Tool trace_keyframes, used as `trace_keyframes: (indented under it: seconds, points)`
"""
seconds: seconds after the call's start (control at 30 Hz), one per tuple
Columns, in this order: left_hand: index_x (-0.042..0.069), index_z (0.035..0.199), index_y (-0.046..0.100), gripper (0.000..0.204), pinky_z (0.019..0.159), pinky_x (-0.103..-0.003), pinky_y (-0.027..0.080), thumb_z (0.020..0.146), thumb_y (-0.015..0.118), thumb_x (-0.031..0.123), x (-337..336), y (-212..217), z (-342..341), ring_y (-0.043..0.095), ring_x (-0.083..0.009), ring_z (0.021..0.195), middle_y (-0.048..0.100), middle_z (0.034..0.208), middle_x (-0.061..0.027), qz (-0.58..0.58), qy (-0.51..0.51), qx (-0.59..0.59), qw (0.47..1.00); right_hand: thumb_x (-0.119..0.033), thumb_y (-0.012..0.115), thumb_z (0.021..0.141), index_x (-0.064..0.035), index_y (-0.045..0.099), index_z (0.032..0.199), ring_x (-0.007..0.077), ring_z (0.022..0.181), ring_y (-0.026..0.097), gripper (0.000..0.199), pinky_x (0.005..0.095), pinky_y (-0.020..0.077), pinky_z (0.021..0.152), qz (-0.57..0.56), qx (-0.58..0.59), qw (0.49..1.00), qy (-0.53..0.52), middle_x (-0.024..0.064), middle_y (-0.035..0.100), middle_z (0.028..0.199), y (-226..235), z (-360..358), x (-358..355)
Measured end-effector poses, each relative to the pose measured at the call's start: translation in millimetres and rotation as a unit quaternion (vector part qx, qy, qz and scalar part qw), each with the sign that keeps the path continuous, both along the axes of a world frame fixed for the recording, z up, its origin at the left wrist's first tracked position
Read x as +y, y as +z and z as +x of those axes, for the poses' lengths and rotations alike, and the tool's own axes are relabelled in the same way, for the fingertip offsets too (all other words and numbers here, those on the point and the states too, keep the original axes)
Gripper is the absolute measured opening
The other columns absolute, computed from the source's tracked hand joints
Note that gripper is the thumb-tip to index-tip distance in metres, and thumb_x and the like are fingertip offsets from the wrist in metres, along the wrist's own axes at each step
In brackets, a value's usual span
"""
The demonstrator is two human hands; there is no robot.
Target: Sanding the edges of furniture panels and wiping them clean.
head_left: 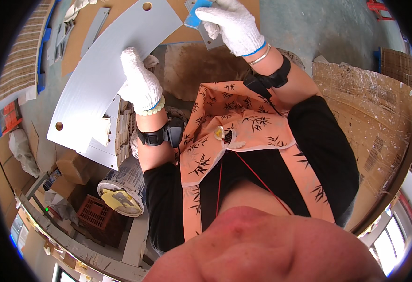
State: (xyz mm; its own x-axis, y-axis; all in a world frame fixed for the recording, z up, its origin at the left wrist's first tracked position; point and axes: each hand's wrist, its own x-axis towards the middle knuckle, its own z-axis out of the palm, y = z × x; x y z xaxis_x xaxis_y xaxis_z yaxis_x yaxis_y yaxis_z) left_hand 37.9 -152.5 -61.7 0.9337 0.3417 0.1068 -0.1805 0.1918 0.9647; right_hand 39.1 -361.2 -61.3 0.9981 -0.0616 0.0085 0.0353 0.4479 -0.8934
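A long curved grey panel (102, 66) with round holes near its ends lies tilted across the upper left of the head view. My left hand (140, 82), in a white knit glove, grips the panel's near edge around its middle. My right hand (234, 23), also gloved, is closed on a small blue tool (195, 18) pressed against the panel's upper right corner. A short grey strip (210, 41) sticks out from under that hand. Both wrists carry black straps and bead bracelets.
A stack of grey and white boards (114, 136) sits below the panel. Cardboard sheets (365, 108) cover the floor at right. A paint-stained bucket (121, 190), a red crate (95, 214) and cardboard boxes (74, 169) stand at lower left. More grey strips (93, 28) lie at top left.
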Motion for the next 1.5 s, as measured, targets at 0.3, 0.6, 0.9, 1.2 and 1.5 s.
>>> trace_keyframes:
  seconds: [0.3, 0.6, 0.9, 1.2, 1.5]
  points:
    - [-0.006, 0.122, 0.056, 0.037, 0.047, -0.027, 0.051, 0.094, 0.067, 0.015, -1, -1, 1, 0.060, -0.0167, 0.056, 0.068, 0.097, -0.0164, -0.011, 0.003, -0.006, 1.000, -0.006, 0.071, 0.089, -0.0074, 0.061, 0.116, 0.0058, 0.055, 0.052, 0.029, 0.0208, 0.0431, 0.049, -0.128, -0.008, 0.991, -0.036, -0.0001, 0.061, 0.076, 6, -3, 3]
    - [-0.006, 0.118, 0.059, 0.034, 0.049, -0.026, 0.048, 0.097, 0.062, 0.021, -1, 2, 1, 0.058, -0.0150, 0.055, 0.068, 0.091, -0.0135, 0.040, 0.003, 0.015, 0.999, -0.010, 0.080, 0.079, -0.0054, 0.060, 0.115, 0.0179, 0.082, 0.065, 0.041, 0.0318, 0.0544, 0.073, -0.439, -0.164, 0.865, -0.179, 0.0101, 0.065, 0.096, 2, -3, 7]
    - [-0.006, 0.120, 0.059, 0.036, 0.050, -0.026, 0.049, 0.098, 0.062, 0.023, -3, 4, 2, 0.058, -0.0154, 0.054, 0.069, 0.096, -0.0145, 0.020, 0.015, 0.022, 0.999, -0.010, 0.082, 0.076, -0.0032, 0.060, 0.117, 0.0194, 0.083, 0.066, 0.047, 0.0324, 0.0546, 0.073, -0.427, -0.185, 0.862, -0.202, 0.0107, 0.066, 0.098, 2, -5, 7]
    - [-0.005, 0.122, 0.057, 0.036, 0.048, -0.028, 0.051, 0.096, 0.063, 0.019, -2, 4, 2, 0.060, -0.0177, 0.053, 0.069, 0.096, -0.0158, -0.012, 0.021, 0.015, 1.000, -0.010, 0.082, 0.076, -0.0035, 0.060, 0.118, 0.0225, 0.089, 0.066, 0.048, 0.0338, 0.0547, 0.076, -0.437, -0.213, 0.849, -0.209, 0.0121, 0.066, 0.103, 2, -6, 7]
    - [-0.006, 0.123, 0.056, 0.036, 0.048, -0.027, 0.051, 0.097, 0.060, 0.019, 1, 2, 2, 0.060, -0.0172, 0.054, 0.068, 0.098, -0.0161, 0.040, 0.000, 0.001, 0.999, -0.010, 0.081, 0.078, -0.0035, 0.059, 0.117, 0.0203, 0.086, 0.066, 0.045, 0.0331, 0.0544, 0.075, -0.424, -0.170, 0.872, -0.177, 0.0113, 0.065, 0.100, 4, -6, 8]
